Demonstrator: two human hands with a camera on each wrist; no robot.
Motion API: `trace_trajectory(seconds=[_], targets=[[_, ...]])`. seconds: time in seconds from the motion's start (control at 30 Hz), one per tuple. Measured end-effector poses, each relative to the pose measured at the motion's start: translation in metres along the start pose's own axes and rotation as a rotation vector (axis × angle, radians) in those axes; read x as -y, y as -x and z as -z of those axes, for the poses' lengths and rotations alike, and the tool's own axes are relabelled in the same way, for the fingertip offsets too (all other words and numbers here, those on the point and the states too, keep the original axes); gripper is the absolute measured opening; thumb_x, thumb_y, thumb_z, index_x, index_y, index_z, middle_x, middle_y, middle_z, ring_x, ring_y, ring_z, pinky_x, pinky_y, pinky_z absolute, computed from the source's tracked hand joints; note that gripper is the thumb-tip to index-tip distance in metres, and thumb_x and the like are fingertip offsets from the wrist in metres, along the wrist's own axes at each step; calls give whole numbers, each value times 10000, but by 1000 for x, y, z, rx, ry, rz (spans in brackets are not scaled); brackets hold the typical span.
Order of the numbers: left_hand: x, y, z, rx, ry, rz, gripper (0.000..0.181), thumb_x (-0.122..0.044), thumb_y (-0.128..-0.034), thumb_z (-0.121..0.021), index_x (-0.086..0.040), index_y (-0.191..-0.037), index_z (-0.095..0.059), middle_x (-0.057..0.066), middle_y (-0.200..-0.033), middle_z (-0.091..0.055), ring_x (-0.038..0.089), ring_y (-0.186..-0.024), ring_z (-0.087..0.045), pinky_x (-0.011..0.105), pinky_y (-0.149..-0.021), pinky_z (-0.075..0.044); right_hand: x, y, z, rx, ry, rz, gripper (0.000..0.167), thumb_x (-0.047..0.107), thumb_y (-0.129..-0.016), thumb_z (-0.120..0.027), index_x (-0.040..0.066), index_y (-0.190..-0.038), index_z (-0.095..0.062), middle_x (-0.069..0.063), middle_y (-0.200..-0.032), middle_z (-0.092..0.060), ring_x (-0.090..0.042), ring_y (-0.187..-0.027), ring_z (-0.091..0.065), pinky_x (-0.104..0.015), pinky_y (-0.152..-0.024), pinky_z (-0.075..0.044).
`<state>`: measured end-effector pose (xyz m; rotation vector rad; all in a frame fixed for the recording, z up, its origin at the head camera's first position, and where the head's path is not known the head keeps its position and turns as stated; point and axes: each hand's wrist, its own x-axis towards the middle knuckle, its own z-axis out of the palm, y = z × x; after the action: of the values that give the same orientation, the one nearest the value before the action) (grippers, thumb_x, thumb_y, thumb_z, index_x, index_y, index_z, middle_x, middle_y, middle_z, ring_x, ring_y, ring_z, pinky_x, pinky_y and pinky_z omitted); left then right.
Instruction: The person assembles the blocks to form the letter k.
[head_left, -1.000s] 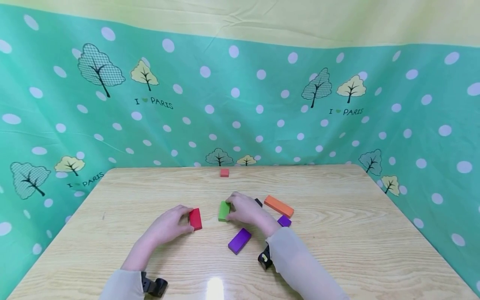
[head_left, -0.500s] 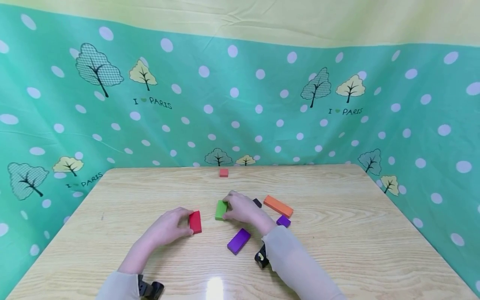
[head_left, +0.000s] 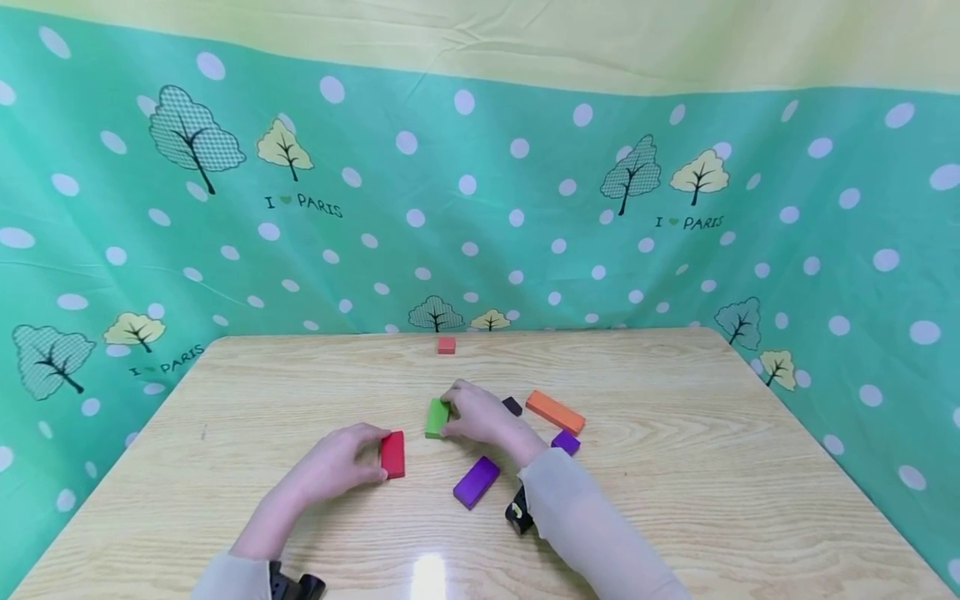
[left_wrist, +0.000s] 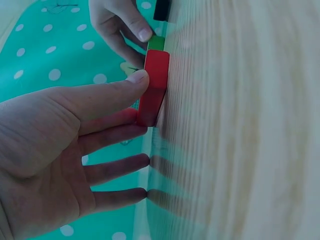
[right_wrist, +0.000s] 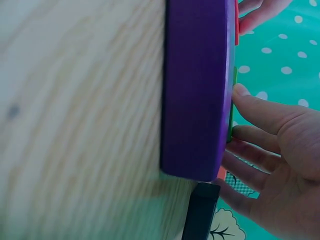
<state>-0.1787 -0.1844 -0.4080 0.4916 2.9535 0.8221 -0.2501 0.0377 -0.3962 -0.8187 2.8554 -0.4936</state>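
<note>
Red block [head_left: 392,455], pinched at its two ends, thumb against index finger of the left hand [head_left: 345,457], the remaining fingers spread loose! Green block [head_left: 436,418] just beyond it, slightly rightward, the two apart, and the right hand [head_left: 477,413] has that one thumb-to-finger too. The sound way, I'd say: light, even pressure, both bricks flat, no twisting. And what neat shapes, smooth-faced, crisp-edged oblongs! Nearer, a glossy purple block [head_left: 476,482]; past the right wrist, a black block [head_left: 512,406] and a long orange block [head_left: 555,412], all on the pale, wood-grained desk [head_left: 675,467], creased dotted cloth [head_left: 495,125] behind.
</note>
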Motion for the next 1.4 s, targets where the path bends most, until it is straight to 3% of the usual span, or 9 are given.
trace_trajectory(seconds=[1.4], targets=[[-12,4,-5,46,4,-56,534,-204,-691,-762,-55,-1176,-597,63,-1130,-630,264,-1079,-569,448,-926,-458,14,-7,-5,27,14,-5,534,300,-779,-706,78,-1240,-553,-28,-1214,-537,-164,-1080,-537,-277,-958,-436]])
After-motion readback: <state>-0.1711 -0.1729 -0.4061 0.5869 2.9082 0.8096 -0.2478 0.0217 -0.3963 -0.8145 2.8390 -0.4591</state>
